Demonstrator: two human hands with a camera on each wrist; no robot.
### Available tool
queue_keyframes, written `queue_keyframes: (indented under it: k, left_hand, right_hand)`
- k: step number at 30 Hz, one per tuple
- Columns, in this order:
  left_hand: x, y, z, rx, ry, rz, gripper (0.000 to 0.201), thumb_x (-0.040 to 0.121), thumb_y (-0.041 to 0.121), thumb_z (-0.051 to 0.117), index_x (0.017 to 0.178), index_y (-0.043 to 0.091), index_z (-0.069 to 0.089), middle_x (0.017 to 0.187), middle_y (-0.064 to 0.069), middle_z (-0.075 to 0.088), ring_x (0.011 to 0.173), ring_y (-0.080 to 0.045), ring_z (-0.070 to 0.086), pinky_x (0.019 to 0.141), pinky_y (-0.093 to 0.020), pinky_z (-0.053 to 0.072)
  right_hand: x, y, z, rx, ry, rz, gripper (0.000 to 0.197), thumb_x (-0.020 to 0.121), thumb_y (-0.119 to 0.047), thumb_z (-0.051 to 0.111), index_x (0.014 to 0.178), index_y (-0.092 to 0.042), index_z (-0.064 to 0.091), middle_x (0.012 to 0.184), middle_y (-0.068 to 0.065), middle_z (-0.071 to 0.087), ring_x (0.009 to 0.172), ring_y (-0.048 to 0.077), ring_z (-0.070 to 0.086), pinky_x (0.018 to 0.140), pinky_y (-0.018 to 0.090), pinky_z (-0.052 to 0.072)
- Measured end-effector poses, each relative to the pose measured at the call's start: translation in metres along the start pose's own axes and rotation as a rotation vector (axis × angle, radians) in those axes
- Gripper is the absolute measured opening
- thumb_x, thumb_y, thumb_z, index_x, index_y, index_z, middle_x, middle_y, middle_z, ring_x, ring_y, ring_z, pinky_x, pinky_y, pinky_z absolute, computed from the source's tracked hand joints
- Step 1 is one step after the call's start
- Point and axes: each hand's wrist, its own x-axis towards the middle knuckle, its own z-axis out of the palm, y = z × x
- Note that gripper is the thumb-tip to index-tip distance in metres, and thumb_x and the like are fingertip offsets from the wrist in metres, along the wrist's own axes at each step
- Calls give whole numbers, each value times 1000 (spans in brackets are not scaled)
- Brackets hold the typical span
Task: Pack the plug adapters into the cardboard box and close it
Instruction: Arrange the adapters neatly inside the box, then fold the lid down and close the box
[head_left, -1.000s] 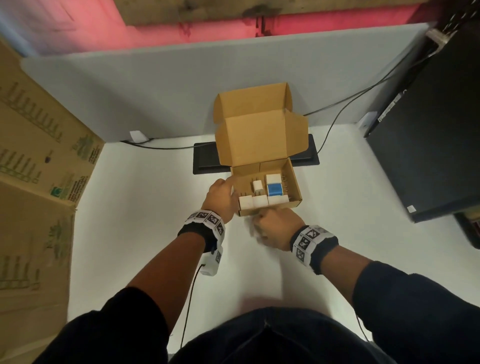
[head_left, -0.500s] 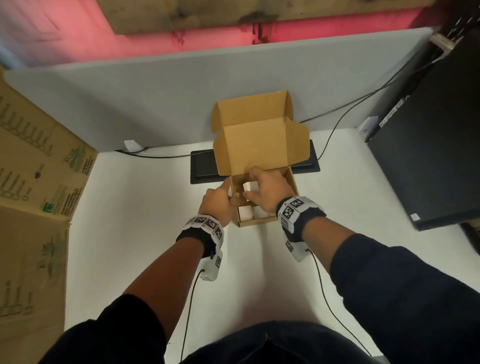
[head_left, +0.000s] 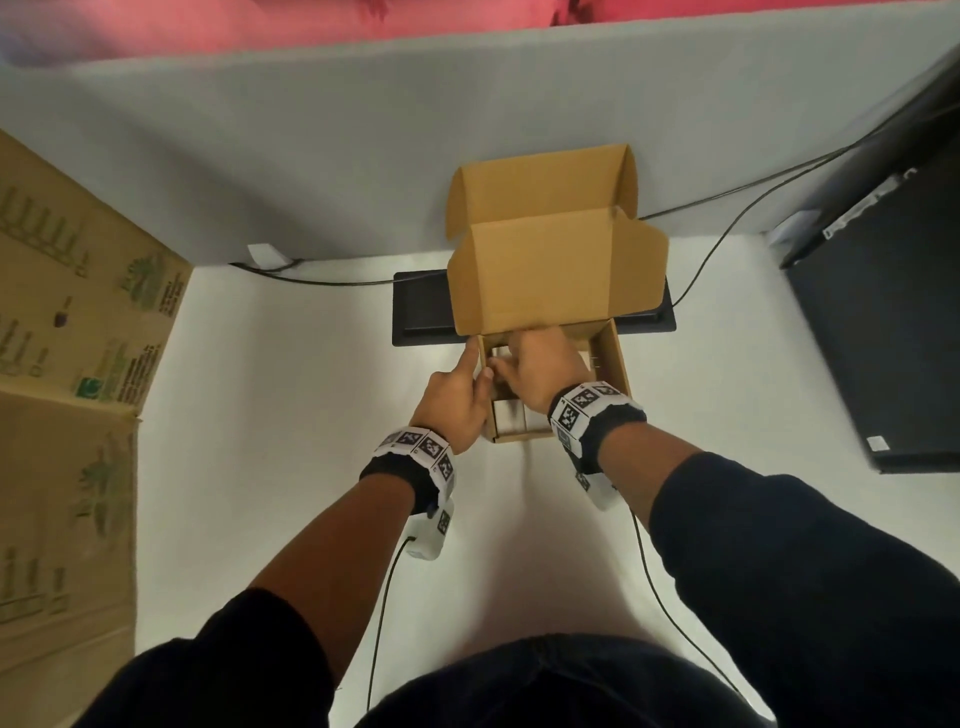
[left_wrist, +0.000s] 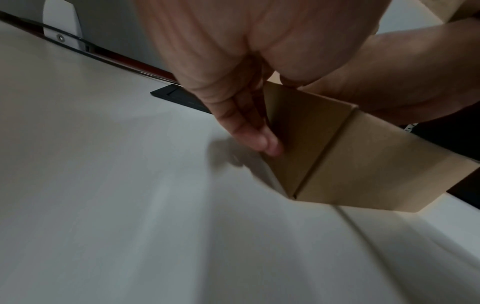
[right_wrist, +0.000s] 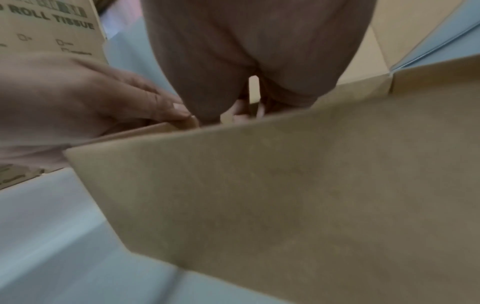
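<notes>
The small cardboard box stands mid-table with its lid raised at the back. White plug adapters show in its near left corner; the rest are hidden under my right hand. My left hand holds the box's left wall, fingers flat on the outside and thumb on the rim. My right hand reaches down into the box's far left part, fingers curled around a pale adapter that is mostly hidden. In the right wrist view the box's front wall fills the frame below my fingertips.
A flat black panel lies just behind the box. At the right stands a black computer case, at the left a large printed carton. A grey partition closes the back, with cables along its foot.
My right hand rose from the table in front of the box and moved into the box, covering the adapters. My left hand stayed on the left wall.
</notes>
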Motion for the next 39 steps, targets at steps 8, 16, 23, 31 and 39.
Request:
queue_keyframes:
  k: [8,16,23,31,39]
  left_hand:
    - [5,-1,2,5,9,-3,59,104,40,35,159,30,15,69,-11,67,65,-26,66,74,-44,59]
    - [7,9,-9,-35,106,18,45,102,25,38,147,21,43,91,-8,69,85,-28,65,83,-39,54]
    - [24,41,-39,-227,393,25,38,95,26,36,113,16,68,109,-7,63,106,-25,59,94,-39,48]
    - [37,85,-54,-232,337,-118,11,89,21,53,82,17,45,64,2,50,59,-21,50,61,-31,44]
    - [15,84,-57,-184,247,-100,13,80,15,54,74,19,43,67,-8,53,60,-22,50,59,-33,47]
  right_hand:
    - [-3,7,-1,-38,-67,-49,22,96,-32,57,84,-19,70,85,7,68,75,26,63,70,40,57]
    - [-29,20,-36,29,147,-138,19,96,-25,54,87,-19,69,87,3,69,76,26,63,63,33,51]
    - [-54,57,-114,125,667,-74,24,92,-32,59,101,-11,67,100,9,58,86,26,57,71,32,48]
    - [-34,55,-133,212,297,246,27,95,-33,58,97,-9,69,97,16,71,93,33,67,76,30,49]
    - [-53,74,-125,199,503,365,51,87,-28,68,130,-20,41,123,14,52,104,37,59,79,49,55]
